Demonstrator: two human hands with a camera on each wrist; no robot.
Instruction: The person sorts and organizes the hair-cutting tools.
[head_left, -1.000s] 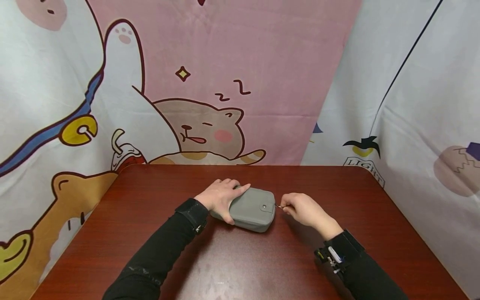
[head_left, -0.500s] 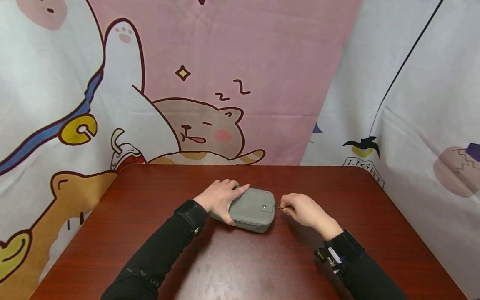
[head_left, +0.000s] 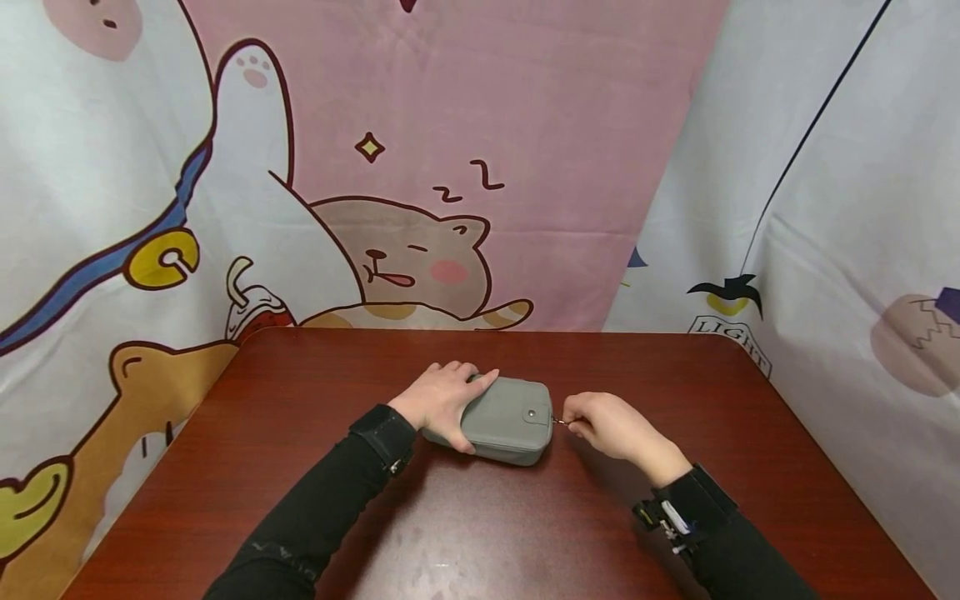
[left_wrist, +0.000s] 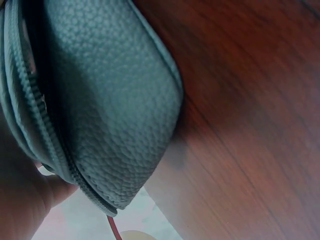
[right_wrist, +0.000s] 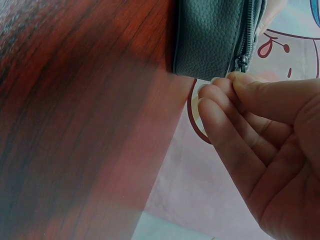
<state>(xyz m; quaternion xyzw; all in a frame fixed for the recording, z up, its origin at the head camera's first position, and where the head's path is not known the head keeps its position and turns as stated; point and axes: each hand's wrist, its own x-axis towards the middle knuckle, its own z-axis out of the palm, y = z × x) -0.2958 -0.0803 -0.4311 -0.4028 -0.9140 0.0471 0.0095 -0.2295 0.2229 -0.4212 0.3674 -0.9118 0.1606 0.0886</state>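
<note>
A grey-green leather zip pouch (head_left: 504, 412) with a snap tab on top lies on the table. My left hand (head_left: 444, 406) spans its left end, thumb along the near side and fingers over the far side, gripping it. At the right end, my right hand (head_left: 606, 419) pinches a small metal zipper pull between thumb and index finger. The right wrist view shows the zipper slider (right_wrist: 242, 62) right at those fingertips, with the pull mostly hidden by them. Close to the left hand, the zipper teeth (left_wrist: 37, 107) are parted, leaving a dark gap along the pouch's side.
The reddish-brown wooden table (head_left: 450, 533) has its far edge just beyond the pouch. Behind it hangs a cloth backdrop (head_left: 570, 167) printed with cartoon animals. Both forearms wear dark sleeves, with a small device (head_left: 667, 517) strapped at the right wrist.
</note>
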